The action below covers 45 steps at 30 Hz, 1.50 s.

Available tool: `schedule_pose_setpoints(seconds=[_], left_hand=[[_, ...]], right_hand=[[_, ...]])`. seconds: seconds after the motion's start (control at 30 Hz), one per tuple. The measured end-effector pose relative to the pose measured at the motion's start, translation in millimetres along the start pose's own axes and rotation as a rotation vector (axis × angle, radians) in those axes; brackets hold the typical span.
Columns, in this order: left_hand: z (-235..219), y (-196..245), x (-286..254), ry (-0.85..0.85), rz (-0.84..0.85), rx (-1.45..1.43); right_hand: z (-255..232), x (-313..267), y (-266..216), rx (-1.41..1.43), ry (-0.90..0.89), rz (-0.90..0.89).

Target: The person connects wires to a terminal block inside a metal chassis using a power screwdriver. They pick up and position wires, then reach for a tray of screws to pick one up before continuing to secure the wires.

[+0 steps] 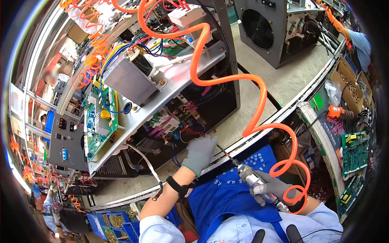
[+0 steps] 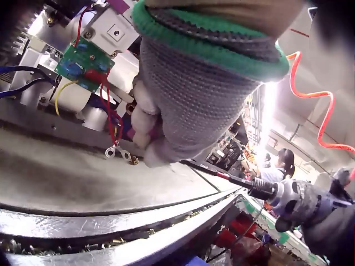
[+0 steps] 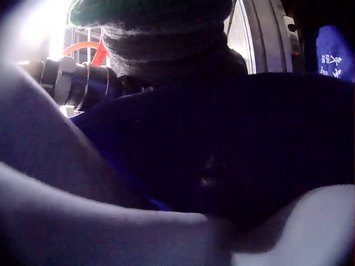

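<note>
L hand (image 1: 201,154): fingers bent by red wires (image 2: 113,124) & bit (image 2: 208,169) tip; can't tell what's pinched. Driver (image 1: 248,175) to its R, over apron (image 1: 219,198), R hand (image 1: 277,188) wrapped round it. Prob. heavyish, rigid, maybe slick; best held mid-body, hose (image 1: 263,91) may tug. Counter (image 1: 255,56) pale, flat, w/ metal edge. Busy workshop, blue sleeve (image 1: 360,44) far R.

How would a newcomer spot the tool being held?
Find the blue apron. Over it, the gloved right hand grips a silver tool whose long, thin bit points towards the left hand. The tool lying at far right has an orange body instead.
</note>
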<state>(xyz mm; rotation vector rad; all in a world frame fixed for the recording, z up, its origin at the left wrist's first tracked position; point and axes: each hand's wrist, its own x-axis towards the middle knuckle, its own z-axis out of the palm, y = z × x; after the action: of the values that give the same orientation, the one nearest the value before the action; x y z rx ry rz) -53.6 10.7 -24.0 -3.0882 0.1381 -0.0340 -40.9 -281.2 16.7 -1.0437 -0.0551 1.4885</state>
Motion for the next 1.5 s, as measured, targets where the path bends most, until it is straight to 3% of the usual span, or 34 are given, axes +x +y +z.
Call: schedule_pose_setpoints(seconds=[0.27, 0.77, 1.17, 1.4, 1.47, 1.5], left_hand=[[-2.8, 2.7, 17.2, -0.123, -0.036, 0.001], [0.9, -3.3, 14.6, -0.186, 0.118, 0.025], [4.5, 4.2, 29.7, -0.222, 0.083, 0.049], [9.0, 5.5, 50.5, 0.124, -0.236, 0.006], [3.6, -1.9, 48.7, 0.442, -0.286, -0.148], [-13.3, 2.7, 45.5, 0.473, -0.454, -0.287]], right_hand=[[-4.5, 2.4, 1.4, 0.019, 0.017, -0.057], [-1.6, -0.2, 1.8, -0.041, 0.007, -0.046], [11.0, 6.0, 2.7, 0.228, 0.017, -0.074], [39.5, 6.2, -20.8, 0.061, 0.115, -0.213], [42.6, 18.9, -18.6, 0.043, 0.074, -0.239], [49.3, 21.8, -23.3, -0.003, 0.091, -0.244]])
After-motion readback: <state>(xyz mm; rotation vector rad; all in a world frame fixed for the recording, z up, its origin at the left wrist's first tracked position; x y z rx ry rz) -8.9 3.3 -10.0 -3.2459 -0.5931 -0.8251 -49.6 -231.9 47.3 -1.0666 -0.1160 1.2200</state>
